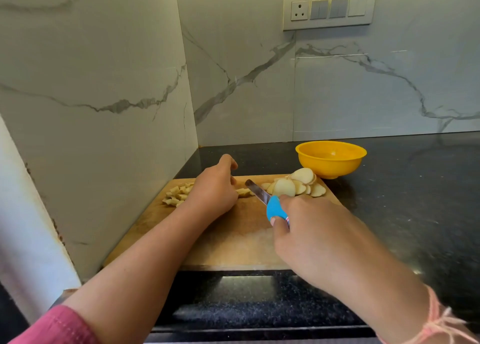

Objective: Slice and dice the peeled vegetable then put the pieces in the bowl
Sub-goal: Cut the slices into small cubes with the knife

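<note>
A wooden cutting board [233, 239] lies on the black counter. Round pale slices [296, 185] are piled at its far right corner, and small diced pieces [176, 194] lie at its far left. My left hand [213, 190] rests curled over a few cut pieces [244, 192] in the middle of the board. My right hand [311, 237] grips the blue handle of a knife [257, 191], whose blade points toward my left hand. A yellow bowl [331, 159] stands just behind the slices; it looks empty.
Marble walls close in the corner at the left and the back. A switch panel [328, 8] hangs on the back wall. The black counter [402, 187] stretches to the right of the board, and its front edge runs just below the board.
</note>
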{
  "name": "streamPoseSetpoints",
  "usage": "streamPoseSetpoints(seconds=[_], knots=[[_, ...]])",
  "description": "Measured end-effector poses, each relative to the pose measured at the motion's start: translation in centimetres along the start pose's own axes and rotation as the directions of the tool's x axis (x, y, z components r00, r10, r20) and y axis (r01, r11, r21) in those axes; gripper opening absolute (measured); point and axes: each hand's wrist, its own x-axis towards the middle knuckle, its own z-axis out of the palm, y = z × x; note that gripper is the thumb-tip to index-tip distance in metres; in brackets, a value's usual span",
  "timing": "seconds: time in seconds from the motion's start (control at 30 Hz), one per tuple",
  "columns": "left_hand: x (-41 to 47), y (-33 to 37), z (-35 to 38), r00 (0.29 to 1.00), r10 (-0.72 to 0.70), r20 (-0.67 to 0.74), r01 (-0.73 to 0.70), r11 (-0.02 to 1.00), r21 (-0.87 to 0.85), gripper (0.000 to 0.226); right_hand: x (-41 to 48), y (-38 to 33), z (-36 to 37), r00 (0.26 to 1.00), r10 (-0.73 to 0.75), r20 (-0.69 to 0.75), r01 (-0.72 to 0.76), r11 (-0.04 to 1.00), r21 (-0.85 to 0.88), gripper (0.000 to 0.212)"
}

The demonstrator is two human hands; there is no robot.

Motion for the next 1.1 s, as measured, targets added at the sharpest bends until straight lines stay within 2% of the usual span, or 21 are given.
streamPoseSetpoints(seconds=[0.17, 0.43, 0.57, 0.73, 0.93, 1.0, 1.1], knots=[[0.3, 0.0, 0.2, 1.000, 0.006, -0.017, -0.006, 1.000, 0.015, 0.066, 1.3, -0.2, 1.7, 0.991, -0.049, -0.127, 0.051, 0.999, 0.009, 0.037], [0.5, -0.1, 0.2, 1.000, 0.000, -0.029, 0.001, 1.000, 0.004, 0.085, 2.8, -1.0, 1.7, 0.987, -0.101, -0.121, 0.091, 0.992, -0.089, 0.023], [0.3, 0.0, 0.3, 0.999, 0.004, -0.038, -0.004, 1.000, 0.006, 0.090, 3.1, -1.3, 2.0, 0.982, -0.135, -0.129, 0.117, 0.983, -0.138, 0.023], [0.1, 0.3, 0.2, 0.999, -0.002, -0.033, 0.002, 1.000, 0.004, 0.087, 2.0, -0.6, 1.7, 0.986, -0.145, -0.086, 0.131, 0.979, -0.157, 0.022], [0.1, -0.5, -0.1, 0.998, 0.018, -0.060, -0.015, 0.999, 0.044, 0.076, -0.2, 1.1, 0.3, 0.986, -0.135, -0.094, 0.128, 0.989, -0.074, 0.026], [0.2, -0.7, -0.3, 0.999, 0.029, -0.043, -0.027, 0.998, 0.055, 0.063, -0.3, 1.8, 0.1, 0.984, -0.123, -0.130, 0.118, 0.992, -0.044, 0.029], [0.5, -0.4, -0.5, 1.000, 0.026, 0.001, -0.026, 0.994, 0.104, 0.046, 0.1, 2.6, 0.4, 0.963, -0.073, -0.258, 0.077, 0.997, 0.004, 0.033]])
